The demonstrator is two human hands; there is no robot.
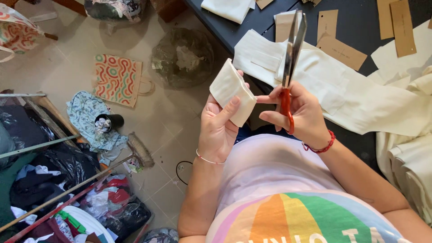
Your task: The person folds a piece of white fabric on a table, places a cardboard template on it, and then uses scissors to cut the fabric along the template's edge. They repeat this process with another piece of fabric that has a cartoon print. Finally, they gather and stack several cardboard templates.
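Note:
My left hand (219, 127) holds a small folded piece of cream fabric (230, 90) upright in front of my chest, thumb pressed on its face. My right hand (302, 112) grips red-handled scissors (290, 54), whose long metal blades point up and away, almost closed, and its fingertips also touch the fabric piece's right edge. A thin bracelet circles my left wrist and a red cord bracelet my right wrist.
A dark table (360, 27) at upper right carries large cream fabric pieces (360, 94) and brown card patterns (342, 50). On the tiled floor lie a patterned bag (117, 78), a clear plastic bag (182, 56), a broom (135, 153), a black cup (108, 121) and heaps of clothes (54, 180).

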